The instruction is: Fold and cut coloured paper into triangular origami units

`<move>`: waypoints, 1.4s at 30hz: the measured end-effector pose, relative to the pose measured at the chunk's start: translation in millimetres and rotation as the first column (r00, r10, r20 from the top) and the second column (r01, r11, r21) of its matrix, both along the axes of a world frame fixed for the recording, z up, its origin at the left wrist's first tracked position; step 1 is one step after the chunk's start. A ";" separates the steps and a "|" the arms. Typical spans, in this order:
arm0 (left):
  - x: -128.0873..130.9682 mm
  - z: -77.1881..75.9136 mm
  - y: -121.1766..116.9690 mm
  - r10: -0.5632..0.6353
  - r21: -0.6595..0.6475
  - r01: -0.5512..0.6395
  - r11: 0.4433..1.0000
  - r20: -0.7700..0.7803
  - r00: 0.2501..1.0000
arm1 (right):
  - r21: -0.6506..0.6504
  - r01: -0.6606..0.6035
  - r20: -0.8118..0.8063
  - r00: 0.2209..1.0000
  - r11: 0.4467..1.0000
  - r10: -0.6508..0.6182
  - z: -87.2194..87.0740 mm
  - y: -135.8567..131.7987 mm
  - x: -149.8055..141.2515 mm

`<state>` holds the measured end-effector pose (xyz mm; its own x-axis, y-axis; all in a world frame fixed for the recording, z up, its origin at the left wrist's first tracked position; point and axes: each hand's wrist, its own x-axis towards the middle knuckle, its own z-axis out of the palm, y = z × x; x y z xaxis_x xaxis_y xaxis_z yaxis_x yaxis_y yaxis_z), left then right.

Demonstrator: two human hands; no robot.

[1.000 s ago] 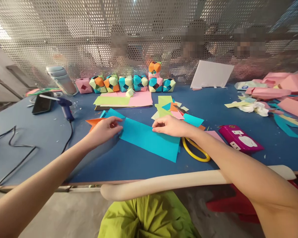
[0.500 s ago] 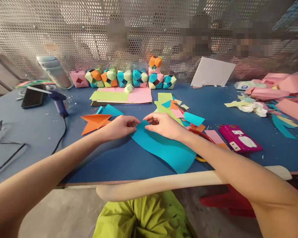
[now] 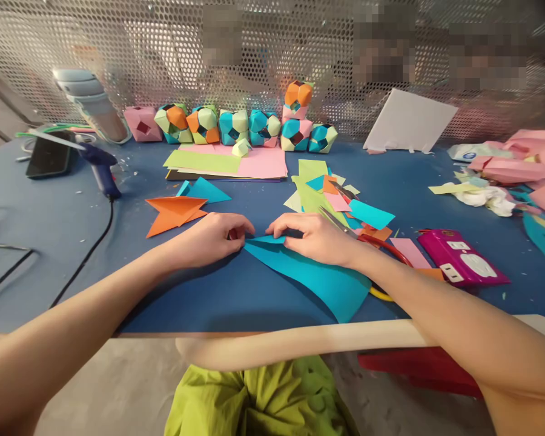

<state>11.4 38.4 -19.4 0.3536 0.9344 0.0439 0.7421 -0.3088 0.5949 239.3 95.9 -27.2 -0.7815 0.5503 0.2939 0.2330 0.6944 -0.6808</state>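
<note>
A sheet of blue paper (image 3: 315, 272) lies in front of me over the table, its far edge folded over and its near side curving up. My left hand (image 3: 220, 239) pinches the sheet's left corner between thumb and fingers. At the folded far edge, my right hand (image 3: 315, 236) grips the paper with its fingers curled and thumb beneath. Left of my hands rest folded orange paper pieces (image 3: 175, 212) and folded blue pieces (image 3: 209, 191). Scissors (image 3: 386, 245) with red and yellow handles are partly hidden under my right forearm.
Folded paper balls (image 3: 234, 127) line the back, behind stacked coloured sheets (image 3: 204, 162). A glue gun (image 3: 100, 169), a phone (image 3: 49, 154) and a bottle (image 3: 91, 106) stand left. Paper scraps (image 3: 320, 194), a magenta power strip (image 3: 463, 257) and a pink paper heap (image 3: 518, 160) lie right.
The sheet's far edge now shows a fold across the top, where its corner stood up before. My hands have moved slightly apart, and the view has shifted a little.
</note>
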 end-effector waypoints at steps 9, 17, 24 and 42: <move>-11.6 -1.2 5.9 -0.098 0.038 0.101 0.994 -0.066 0.993 | 0.411 -0.204 0.057 0.978 0.888 0.199 -5.5 3.5 8.5; -15.6 -0.5 8.7 -0.086 -0.002 0.086 0.996 -0.049 0.995 | 0.586 -0.318 0.158 0.947 0.746 0.280 -5.6 -0.1 13.8; -17.3 -2.7 10.4 -0.105 -0.018 0.104 0.994 -0.029 0.994 | 0.632 -0.358 0.242 0.934 0.687 0.264 0.5 -5.3 13.7; -17.4 -3.6 10.7 -0.090 -0.008 0.090 0.996 -0.042 0.995 | 0.727 -0.386 0.334 0.921 0.568 0.198 3.4 -12.3 12.2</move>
